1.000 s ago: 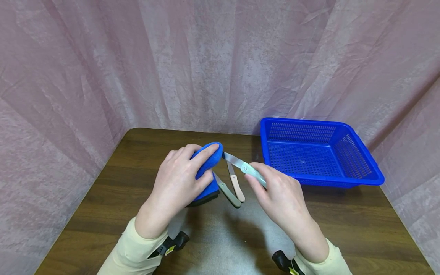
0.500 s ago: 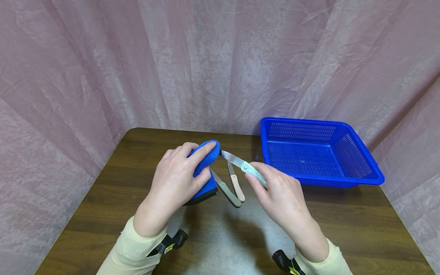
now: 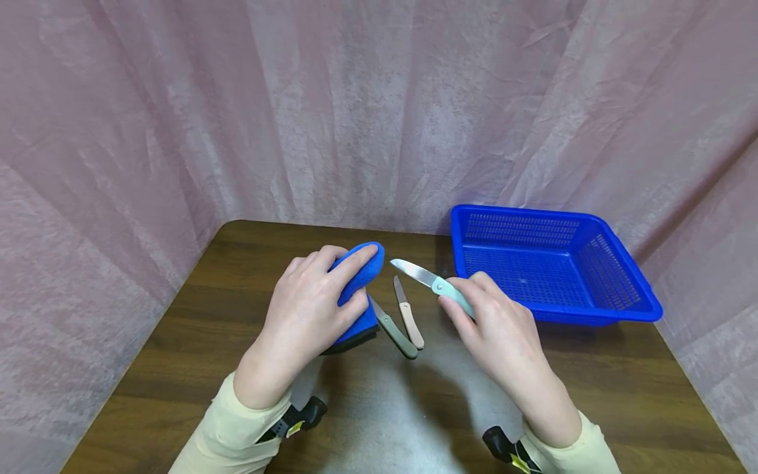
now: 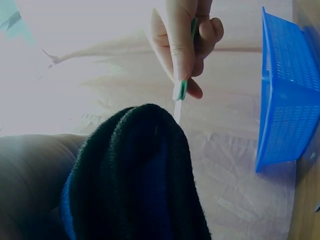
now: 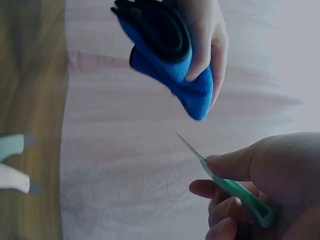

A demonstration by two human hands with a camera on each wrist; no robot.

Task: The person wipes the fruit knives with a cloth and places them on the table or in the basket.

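Observation:
My left hand [image 3: 310,303] grips a folded blue cloth [image 3: 362,268] with dark edging, its index finger lying along the top fold. In my right hand [image 3: 503,329] is a folding knife [image 3: 453,294] with a mint handle, held by thumb and curled fingers, its blade out and pointing toward the cloth. A gap separates the blade tip from the cloth in the head and right wrist views. On the table below lie a green-handled knife [image 3: 398,338] and a cream-handled knife [image 3: 410,324], blades pointing away from me. The cloth partly covers the green one's blade.
A blue plastic basket [image 3: 556,313] with mesh walls stands at the back right of the wooden table [image 3: 195,342], just beyond my right hand. A pink curtain [image 3: 355,131] hangs behind the table and along both sides.
The blade, earlier with its tip in the cloth, is now out of it. My right hand has moved right with the mint knife; the left hand shifted only slightly.

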